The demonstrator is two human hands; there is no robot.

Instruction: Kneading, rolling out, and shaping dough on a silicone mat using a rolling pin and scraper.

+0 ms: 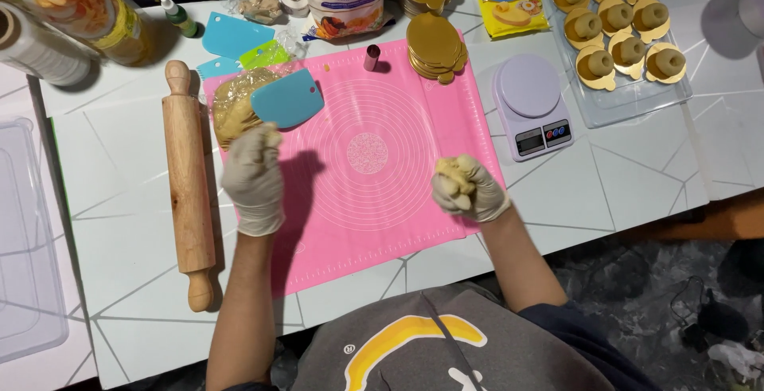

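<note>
Wooden rolling pin (187, 188) lay far left, untouched, beside the pink baking mat (374, 224). Left hand (253, 178), gloved, reached into the wrapped dough mass (233, 105) under a blue scraper (288, 97); fingers curled, seemingly pinching off a bit. Right hand (468, 188) was clenched around a dough lump (454, 178) over the mat's right edge. Step judged: portioning dough. Next move likely calls for weighing on the scale (532, 105), near the right hand.

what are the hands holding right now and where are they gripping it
The right hand squeezes a dough piece in its fist. The left hand pinches the near edge of the dough lump.
</note>
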